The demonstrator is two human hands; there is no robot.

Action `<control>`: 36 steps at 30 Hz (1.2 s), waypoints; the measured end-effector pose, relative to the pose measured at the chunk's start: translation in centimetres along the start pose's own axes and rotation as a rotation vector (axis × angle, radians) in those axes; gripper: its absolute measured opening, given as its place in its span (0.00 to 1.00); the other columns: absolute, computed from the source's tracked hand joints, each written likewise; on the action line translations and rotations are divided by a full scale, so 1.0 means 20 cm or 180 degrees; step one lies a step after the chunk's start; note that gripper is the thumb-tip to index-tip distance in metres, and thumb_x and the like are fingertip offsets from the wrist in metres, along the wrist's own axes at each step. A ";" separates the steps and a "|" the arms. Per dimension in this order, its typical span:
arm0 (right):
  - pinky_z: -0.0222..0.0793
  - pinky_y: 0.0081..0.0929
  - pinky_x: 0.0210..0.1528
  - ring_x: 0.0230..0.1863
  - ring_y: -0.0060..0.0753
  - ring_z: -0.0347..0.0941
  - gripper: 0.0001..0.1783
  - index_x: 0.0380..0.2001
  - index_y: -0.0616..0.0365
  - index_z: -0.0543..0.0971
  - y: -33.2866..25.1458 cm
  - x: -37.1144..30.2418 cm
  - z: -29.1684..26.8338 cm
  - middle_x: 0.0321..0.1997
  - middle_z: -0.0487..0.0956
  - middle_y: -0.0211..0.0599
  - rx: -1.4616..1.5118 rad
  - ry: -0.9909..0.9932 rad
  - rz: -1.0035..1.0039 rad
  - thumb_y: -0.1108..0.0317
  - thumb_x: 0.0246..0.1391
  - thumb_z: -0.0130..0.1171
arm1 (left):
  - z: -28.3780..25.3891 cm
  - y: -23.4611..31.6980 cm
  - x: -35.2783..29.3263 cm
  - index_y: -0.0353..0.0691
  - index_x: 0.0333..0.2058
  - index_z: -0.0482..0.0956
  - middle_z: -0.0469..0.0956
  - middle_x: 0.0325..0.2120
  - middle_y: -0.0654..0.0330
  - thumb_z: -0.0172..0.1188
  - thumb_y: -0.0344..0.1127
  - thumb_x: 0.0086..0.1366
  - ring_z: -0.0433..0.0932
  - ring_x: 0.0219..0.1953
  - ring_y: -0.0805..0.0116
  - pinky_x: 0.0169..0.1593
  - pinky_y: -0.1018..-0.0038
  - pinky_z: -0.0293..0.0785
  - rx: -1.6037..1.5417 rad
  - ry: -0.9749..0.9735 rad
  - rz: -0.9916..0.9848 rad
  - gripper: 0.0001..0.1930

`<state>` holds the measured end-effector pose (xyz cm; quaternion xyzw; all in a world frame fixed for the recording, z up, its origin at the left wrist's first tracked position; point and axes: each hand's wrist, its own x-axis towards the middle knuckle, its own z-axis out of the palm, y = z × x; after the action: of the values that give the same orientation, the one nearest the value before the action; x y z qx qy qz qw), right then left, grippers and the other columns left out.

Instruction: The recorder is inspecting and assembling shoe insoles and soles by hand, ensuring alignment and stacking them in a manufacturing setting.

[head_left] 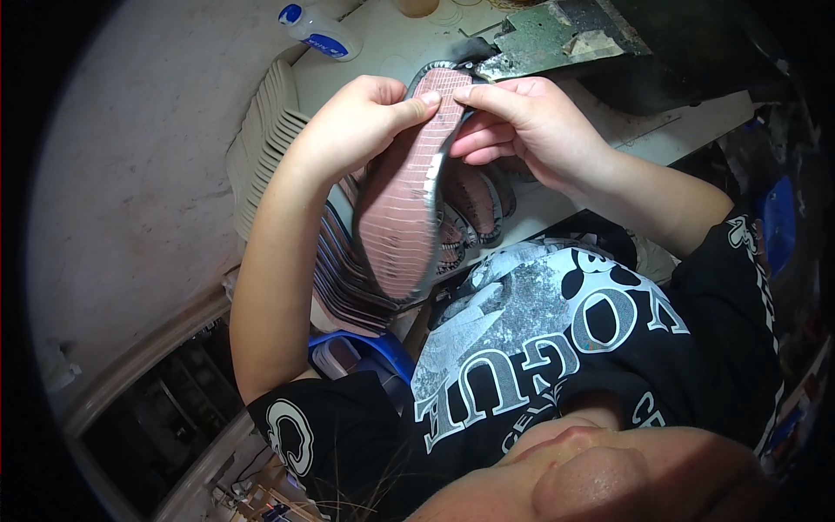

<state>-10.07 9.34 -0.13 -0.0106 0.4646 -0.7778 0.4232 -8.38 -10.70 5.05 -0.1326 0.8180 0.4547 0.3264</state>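
A long pinkish-brown shoe insole (402,209) with pale cross lines and a dark edging hangs tilted in front of me, its narrow end up. My left hand (370,122) grips its upper left edge, thumb pressed on the striped face. From the other side, my right hand (531,122) pinches the same end between thumb and fingers. The fingers of my left hand behind the insole are hidden. Just beyond the narrow end sits a worn green metal plate (531,43), with a dark part close to the insole's tip. Whether they touch, I cannot tell.
More pink striped insoles (474,198) lie on the white table (383,65) behind the held one. Stacks of beige sole-shaped pieces (270,122) and dark-edged pieces (344,283) stand at the left. Below is a blue bin (383,346); a white bottle (322,35) lies farther back.
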 end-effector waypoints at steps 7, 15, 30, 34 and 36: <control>0.70 0.15 0.33 0.28 0.16 0.75 0.13 0.34 0.64 0.80 0.00 -0.02 -0.12 0.29 0.80 0.31 -0.0318 -0.0269 -0.0023 0.63 0.55 0.59 | 0.05 0.05 0.00 0.37 0.17 0.75 0.71 0.06 0.59 0.58 0.54 0.61 0.65 0.05 0.75 0.10 0.82 0.61 -0.0337 0.0039 -0.0212 0.25; 0.69 0.15 0.35 0.30 0.17 0.75 0.17 0.34 0.66 0.80 -0.01 -0.27 -0.25 0.30 0.81 0.34 -0.1053 -0.0515 0.0091 0.59 0.54 0.62 | 0.03 -0.01 0.01 0.38 0.15 0.74 0.67 0.03 0.63 0.58 0.57 0.60 0.61 0.03 0.79 0.09 0.84 0.51 -0.0335 0.0466 0.0043 0.27; 0.70 0.15 0.35 0.31 0.13 0.74 0.18 0.37 0.65 0.79 0.10 -0.05 0.01 0.32 0.81 0.30 -0.0772 -0.0709 -0.0350 0.57 0.59 0.56 | 0.00 -0.22 0.10 0.41 0.24 0.74 0.73 0.16 0.67 0.57 0.43 0.64 0.65 0.12 0.82 0.17 0.85 0.59 -0.2154 0.1370 0.1132 0.14; 0.70 0.15 0.36 0.33 0.14 0.73 0.14 0.38 0.63 0.79 0.09 -0.13 0.03 0.33 0.80 0.29 -0.1198 -0.0816 -0.0671 0.63 0.56 0.61 | 0.25 -0.19 -0.10 0.36 0.37 0.72 0.75 0.27 0.64 0.54 0.37 0.67 0.73 0.26 0.80 0.30 0.83 0.70 -0.3126 0.1522 0.1693 0.09; 0.72 0.17 0.36 0.33 0.16 0.75 0.13 0.37 0.64 0.78 0.06 -0.13 0.06 0.32 0.80 0.32 -0.1769 -0.0328 -0.1350 0.66 0.53 0.63 | 0.33 -0.19 -0.15 0.34 0.41 0.69 0.75 0.31 0.63 0.53 0.35 0.67 0.74 0.31 0.79 0.35 0.82 0.72 -0.3106 0.1680 0.1920 0.10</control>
<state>-7.10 10.01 0.73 -0.2608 0.6241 -0.6906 0.2561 -1.44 -7.64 2.08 -0.1375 0.5708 0.7995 -0.1269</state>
